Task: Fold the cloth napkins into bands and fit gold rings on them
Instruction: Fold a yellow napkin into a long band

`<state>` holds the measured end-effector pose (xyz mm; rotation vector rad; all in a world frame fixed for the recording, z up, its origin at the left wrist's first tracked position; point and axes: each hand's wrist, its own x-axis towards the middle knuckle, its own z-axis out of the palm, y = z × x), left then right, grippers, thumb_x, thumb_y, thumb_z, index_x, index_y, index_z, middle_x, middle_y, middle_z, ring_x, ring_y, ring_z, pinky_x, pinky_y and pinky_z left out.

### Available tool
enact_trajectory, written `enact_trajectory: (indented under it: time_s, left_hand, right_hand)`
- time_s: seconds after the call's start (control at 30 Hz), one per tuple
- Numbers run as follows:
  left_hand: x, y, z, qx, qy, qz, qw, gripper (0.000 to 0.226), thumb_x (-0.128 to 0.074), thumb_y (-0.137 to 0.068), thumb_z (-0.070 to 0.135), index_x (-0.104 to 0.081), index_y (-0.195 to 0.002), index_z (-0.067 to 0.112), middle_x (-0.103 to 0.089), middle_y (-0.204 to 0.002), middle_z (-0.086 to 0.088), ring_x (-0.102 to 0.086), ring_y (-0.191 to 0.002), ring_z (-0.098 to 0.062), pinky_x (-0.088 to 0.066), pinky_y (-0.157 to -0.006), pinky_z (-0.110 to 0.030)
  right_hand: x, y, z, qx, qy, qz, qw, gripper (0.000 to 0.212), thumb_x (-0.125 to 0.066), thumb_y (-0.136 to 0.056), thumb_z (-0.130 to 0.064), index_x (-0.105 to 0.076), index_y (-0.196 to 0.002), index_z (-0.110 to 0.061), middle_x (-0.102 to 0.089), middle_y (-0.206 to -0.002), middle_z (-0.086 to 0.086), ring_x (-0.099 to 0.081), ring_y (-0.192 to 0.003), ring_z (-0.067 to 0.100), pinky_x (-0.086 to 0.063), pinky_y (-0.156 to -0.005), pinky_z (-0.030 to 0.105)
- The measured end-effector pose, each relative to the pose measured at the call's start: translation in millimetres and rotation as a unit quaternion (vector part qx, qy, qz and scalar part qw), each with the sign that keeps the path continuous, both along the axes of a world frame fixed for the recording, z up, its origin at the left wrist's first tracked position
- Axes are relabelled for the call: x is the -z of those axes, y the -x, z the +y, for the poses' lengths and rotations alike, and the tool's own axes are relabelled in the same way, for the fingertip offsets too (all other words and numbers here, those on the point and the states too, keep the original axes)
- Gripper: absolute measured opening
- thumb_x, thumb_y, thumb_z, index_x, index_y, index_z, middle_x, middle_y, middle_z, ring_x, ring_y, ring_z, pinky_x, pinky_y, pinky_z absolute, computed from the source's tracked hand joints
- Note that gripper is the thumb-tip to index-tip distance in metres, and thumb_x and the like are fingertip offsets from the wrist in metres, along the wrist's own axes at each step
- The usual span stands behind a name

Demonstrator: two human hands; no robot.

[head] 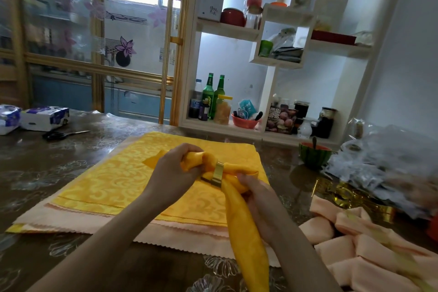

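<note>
Room to pass is left over the table (59, 173) beside the napkin stack (118, 185); the right side is blocked by folded peach napkins (355, 251), a bowl (314, 156) and plastic bags (384, 161).

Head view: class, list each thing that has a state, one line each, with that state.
Yellow napkin, folded into a band, held in both hands.
Ring, fitted round the napkin.
Left hand, gripping the napkin's bunched end.
Right hand, gripping the band below the ring.
Flat napkins, unfolded, stacked.
Peach napkins, folded, piled.
Scissors, closed, lying flat.
</note>
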<state>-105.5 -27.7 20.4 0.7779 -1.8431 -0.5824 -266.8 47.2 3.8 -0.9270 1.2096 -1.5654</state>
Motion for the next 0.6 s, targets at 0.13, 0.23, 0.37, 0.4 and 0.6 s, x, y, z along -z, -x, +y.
enact_trajectory:
  time_s: [0.13,0.23,0.37,0.4,0.6]
  left_hand:
    - [4.9,4.3,2.5,0.049,-0.006,0.003,0.999,0.015,-0.058,-0.090,0.014,-0.053,-0.102,0.022,-0.058,-0.088,0.007,-0.055,-0.078,-0.008,-0.044,-0.062,-0.017]
    - [8.2,3.9,3.0,0.059,-0.037,-0.009,0.998,0.011,-0.049,-0.096,0.018,-0.048,-0.106,0.019,-0.056,-0.090,0.004,-0.053,-0.079,-0.007,-0.042,-0.063,-0.020]
    - [8.9,8.4,7.8,0.066,-0.171,0.047,0.982,0.025,-0.048,-0.096,0.028,-0.045,-0.118,0.016,-0.057,-0.098,0.003,-0.059,-0.085,-0.011,-0.046,-0.064,-0.023]
    - [9.3,10.4,9.8,0.073,-0.214,0.075,0.971,0.030,-0.049,-0.095,0.032,-0.045,-0.119,0.014,-0.060,-0.099,-0.001,-0.061,-0.084,-0.014,-0.047,-0.062,-0.024]
    - [7.0,14.5,20.4,0.096,-0.499,0.193,0.839,0.062,-0.055,-0.074,0.062,-0.063,-0.094,0.004,-0.068,-0.081,-0.014,-0.063,-0.072,-0.026,-0.051,-0.066,-0.035]
  right_hand:
    - [-1.8,9.3,0.8,0.017,-0.015,0.079,0.997,0.016,-0.046,-0.096,-0.020,-0.059,-0.089,-0.013,-0.056,-0.070,0.008,-0.054,-0.058,0.015,-0.045,-0.053,0.028]
    - [0.4,19.0,1.6,0.055,0.006,0.231,0.971,0.010,-0.047,-0.096,-0.021,-0.056,-0.097,-0.017,-0.056,-0.072,0.003,-0.053,-0.059,0.007,-0.043,-0.047,0.016]
    - [0.5,24.1,0.0,0.095,0.059,0.289,0.951,0.015,-0.064,-0.087,-0.013,-0.057,-0.099,-0.019,-0.063,-0.088,0.001,-0.058,-0.075,0.011,-0.047,-0.054,0.011]
    - [0.6,24.6,-0.8,0.103,0.067,0.280,0.952,0.019,-0.068,-0.084,-0.012,-0.057,-0.097,-0.021,-0.064,-0.088,-0.001,-0.059,-0.076,0.009,-0.049,-0.057,0.011]
    - [8.8,23.8,-14.6,0.074,0.080,0.081,0.991,0.061,-0.072,-0.068,-0.006,-0.051,-0.124,-0.012,-0.061,-0.101,0.008,-0.063,-0.088,0.022,-0.055,-0.077,0.046]
